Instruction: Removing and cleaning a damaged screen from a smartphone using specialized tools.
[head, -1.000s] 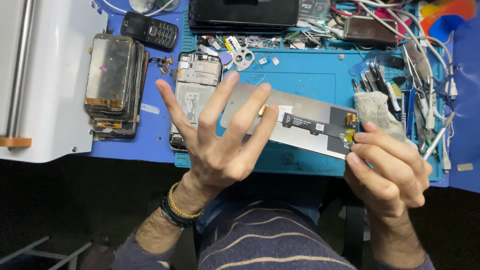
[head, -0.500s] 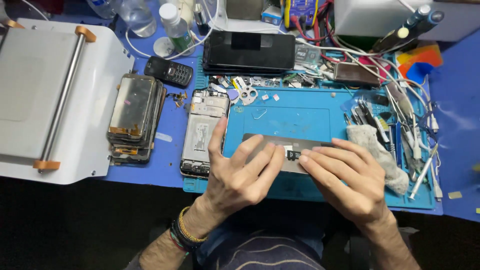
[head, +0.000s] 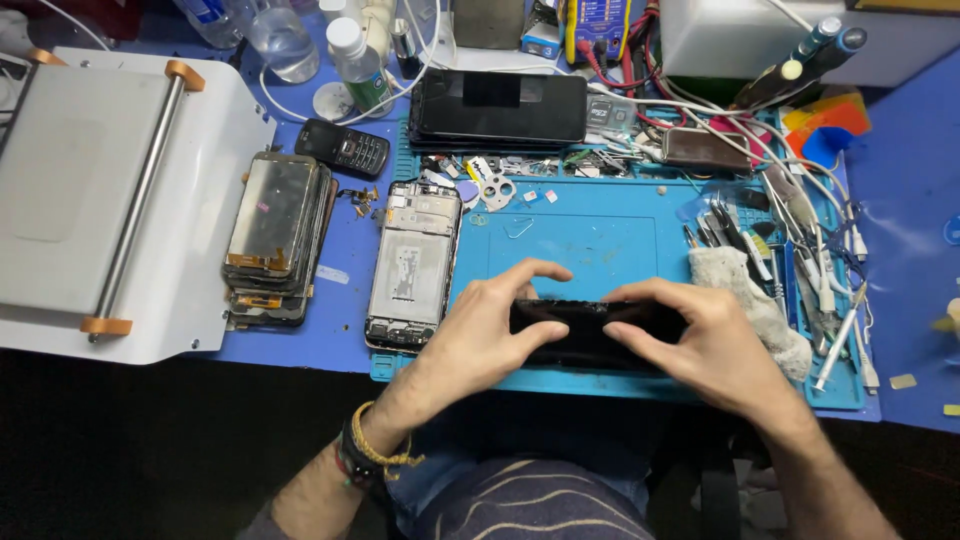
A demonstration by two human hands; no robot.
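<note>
A black phone screen panel [head: 590, 335] lies lengthwise on the blue work mat [head: 580, 235], near its front edge. My left hand [head: 480, 335] grips the panel's left end, fingers curled over the top edge. At the other end my right hand [head: 700, 345] holds it the same way. An opened phone frame [head: 412, 262] with bare internals lies just left of my left hand.
A stack of screens [head: 272, 235] and a white machine with a roller bar [head: 110, 190] sit at the left. A dark phone [head: 498, 108], a keypad phone [head: 343, 147], bottles [head: 350, 50], a cloth [head: 745, 300], tweezers and cables [head: 810, 250] crowd the back and right.
A second ago my left hand was spread open above the grey side of the panel. Both hands have since closed on the panel, which now shows its black side low over the mat.
</note>
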